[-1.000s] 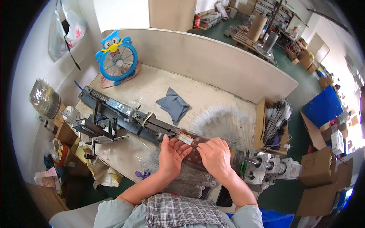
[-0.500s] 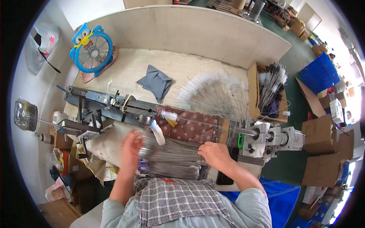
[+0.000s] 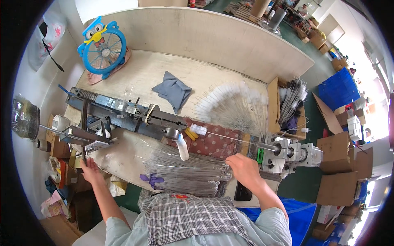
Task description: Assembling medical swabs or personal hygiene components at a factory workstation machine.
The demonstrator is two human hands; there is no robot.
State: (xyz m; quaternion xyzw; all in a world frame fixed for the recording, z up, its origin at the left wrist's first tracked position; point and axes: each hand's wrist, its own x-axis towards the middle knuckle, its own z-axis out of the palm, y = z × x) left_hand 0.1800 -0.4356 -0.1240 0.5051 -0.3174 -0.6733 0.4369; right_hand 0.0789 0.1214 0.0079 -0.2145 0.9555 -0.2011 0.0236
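Observation:
My left hand [image 3: 89,169] is at the left end of the bench, its fingers about the lower end of a black upright lever [image 3: 84,152]. My right hand [image 3: 243,168] is pinched at the right ends of a bundle of thin metal wires [image 3: 184,172]; whether a wire is between the fingertips is too small to tell. Behind the bundle, a white-bristled wire brush [image 3: 199,129] lies in line between the long steel machine [image 3: 119,112] and the silver spindle unit [image 3: 283,147]. A crank with a white-wrapped handle [image 3: 182,148] juts out from the machine.
A fan of finished white brushes [image 3: 234,100] lies at the back, beside a cardboard box [image 3: 273,98] of more brushes. A grey cloth [image 3: 172,91], a blue toy-shaped fan [image 3: 104,53], a dotted brown pad [image 3: 217,141] and a black phone [image 3: 243,192] also rest on the bench [image 3: 135,65].
My left hand has left the wire bundle and moved left to the black lever. My right hand has shifted slightly right, to the ends of the wires. The view has moved a little.

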